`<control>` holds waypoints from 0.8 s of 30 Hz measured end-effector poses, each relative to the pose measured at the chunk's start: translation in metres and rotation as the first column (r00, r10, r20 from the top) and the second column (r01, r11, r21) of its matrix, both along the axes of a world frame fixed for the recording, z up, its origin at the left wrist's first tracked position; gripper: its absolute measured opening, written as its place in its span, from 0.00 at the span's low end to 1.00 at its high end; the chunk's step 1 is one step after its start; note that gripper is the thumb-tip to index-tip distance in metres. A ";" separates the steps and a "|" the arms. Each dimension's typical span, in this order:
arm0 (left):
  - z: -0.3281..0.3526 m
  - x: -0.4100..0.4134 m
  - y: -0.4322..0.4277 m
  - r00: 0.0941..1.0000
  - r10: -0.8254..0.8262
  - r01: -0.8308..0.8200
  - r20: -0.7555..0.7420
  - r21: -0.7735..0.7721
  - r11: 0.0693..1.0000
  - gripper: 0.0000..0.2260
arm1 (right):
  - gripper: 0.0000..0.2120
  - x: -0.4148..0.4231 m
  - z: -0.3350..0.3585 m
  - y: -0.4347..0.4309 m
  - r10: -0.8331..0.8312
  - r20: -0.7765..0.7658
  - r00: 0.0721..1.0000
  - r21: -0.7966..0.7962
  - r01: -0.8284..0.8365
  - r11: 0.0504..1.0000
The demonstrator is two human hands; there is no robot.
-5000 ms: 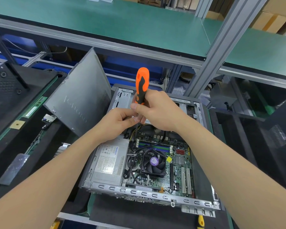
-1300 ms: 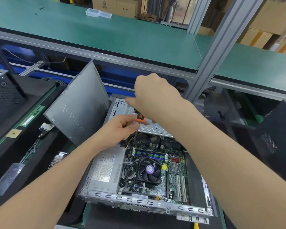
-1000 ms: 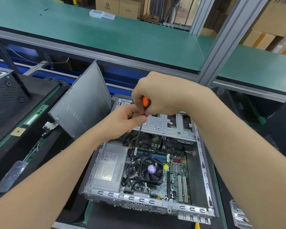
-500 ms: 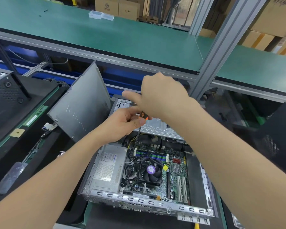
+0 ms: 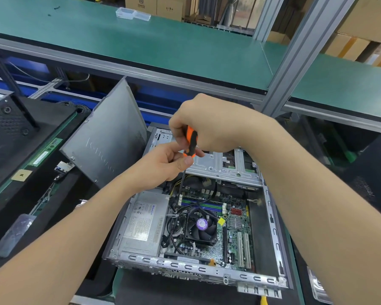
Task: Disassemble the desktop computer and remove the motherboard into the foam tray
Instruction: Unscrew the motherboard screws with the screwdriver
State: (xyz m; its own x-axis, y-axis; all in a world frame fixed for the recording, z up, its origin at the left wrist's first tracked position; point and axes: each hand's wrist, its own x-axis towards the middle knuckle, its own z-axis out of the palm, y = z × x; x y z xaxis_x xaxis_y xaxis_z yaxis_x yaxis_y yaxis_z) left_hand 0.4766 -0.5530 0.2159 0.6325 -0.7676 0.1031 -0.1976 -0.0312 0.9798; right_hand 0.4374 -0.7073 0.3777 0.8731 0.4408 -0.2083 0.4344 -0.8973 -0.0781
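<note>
Nearest, the motherboard [image 5: 235, 227] is seen seated in the open computer case [image 5: 185, 266], beside the power supply [image 5: 141, 225]. Above it, the screwdriver [image 5: 190, 142] is pinched at the shaft by the left hand [image 5: 163, 165], and its orange handle is gripped by the curled fingers of the right hand [image 5: 207, 126]. Farther left, a side panel [image 5: 106, 139] is propped upright.

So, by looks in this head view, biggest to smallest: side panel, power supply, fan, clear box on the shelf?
1. Side panel
2. Power supply
3. Fan
4. Clear box, though it sits farther from the camera, so its real size against the fan is unsure.
</note>
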 end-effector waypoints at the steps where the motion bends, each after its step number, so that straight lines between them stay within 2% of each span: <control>1: 0.001 -0.001 0.000 1.000 0.006 -0.006 -0.004 0.001 1.000 0.09 | 0.14 0.001 -0.001 0.000 -0.003 -0.006 1.000 0.011 0.003 1.000; 3: 0.002 -0.002 0.000 1.000 0.012 -0.012 -0.002 0.011 1.000 0.08 | 0.13 0.002 -0.001 -0.001 0.007 -0.018 1.000 0.008 -0.007 1.000; 5: 0.003 -0.002 -0.001 1.000 0.009 -0.009 0.002 0.014 1.000 0.07 | 0.08 0.002 0.000 -0.003 0.014 -0.016 1.000 0.010 -0.014 1.000; 6: 0.003 -0.002 -0.002 1.000 0.005 -0.005 0.013 0.009 1.000 0.07 | 0.07 0.002 -0.001 -0.004 0.001 0.017 1.000 0.023 -0.002 1.000; 8: 0.002 -0.001 -0.003 0.999 0.016 -0.016 0.032 -0.004 1.000 0.06 | 0.14 0.003 -0.009 -0.003 -0.073 0.141 0.987 0.079 0.062 0.995; 11: -0.002 0.002 -0.002 0.998 0.059 -0.059 0.014 -0.007 0.998 0.07 | 0.10 0.005 -0.023 -0.001 -0.163 0.267 0.950 0.259 0.092 0.961; 13: -0.004 0.004 0.001 0.998 0.064 -0.064 0.004 -0.023 0.998 0.09 | 0.10 0.005 -0.027 -0.003 -0.194 0.222 0.956 0.357 0.106 0.928; 16: -0.004 0.005 0.004 0.999 0.048 -0.048 0.016 0.005 0.999 0.11 | 0.14 0.003 -0.028 -0.011 -0.150 0.069 0.986 0.458 0.102 0.883; 19: -0.005 0.005 0.007 0.996 0.078 -0.081 0.042 0.076 0.994 0.11 | 0.18 0.003 -0.035 -0.019 -0.124 -0.066 0.990 0.611 0.138 0.779; 21: -0.005 0.004 0.007 0.991 0.114 -0.119 0.069 0.078 0.990 0.10 | 0.12 0.002 -0.050 -0.022 -0.183 -0.042 0.982 0.648 0.167 0.743; 22: -0.006 0.003 0.006 0.988 0.130 -0.136 0.084 0.073 0.988 0.09 | 0.08 0.001 -0.061 -0.023 -0.220 -0.005 0.975 0.621 0.176 0.764; 24: -0.007 0.002 0.005 0.981 0.163 -0.171 0.103 0.074 0.983 0.09 | 0.09 -0.004 -0.084 -0.022 -0.282 0.030 0.959 0.554 0.219 0.803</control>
State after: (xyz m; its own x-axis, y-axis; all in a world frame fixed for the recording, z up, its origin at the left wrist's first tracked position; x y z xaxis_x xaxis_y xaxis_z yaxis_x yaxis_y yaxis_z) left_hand 0.4785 -0.5481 0.2088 0.7424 -0.6607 0.1107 -0.2762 -0.1514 0.9491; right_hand 0.4339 -0.7296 0.2936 0.9714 0.2167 0.0971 0.2339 -0.8027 -0.5487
